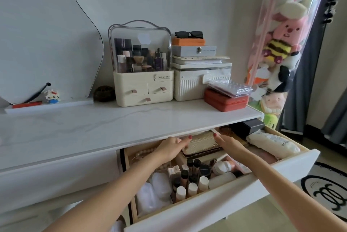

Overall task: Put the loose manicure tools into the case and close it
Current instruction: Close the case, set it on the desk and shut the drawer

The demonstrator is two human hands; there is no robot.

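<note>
A gold textured case [201, 142] with a dark rim lies closed at the back of an open drawer [225, 207], partly under the tabletop edge. My left hand [171, 148] curls around the case's left end, fingers on its top. My right hand [228, 142] reaches along the case's right side with fingers stretched out, touching or just beside it. No loose manicure tools can be made out.
The drawer holds small bottles [189, 181], white pads [154, 190], a white lotion tube [274, 144] and a black box [249, 127]. On the white tabletop [84, 128] stand a cosmetics organiser [142, 73], stacked boxes [201, 73] and a red box [225, 100].
</note>
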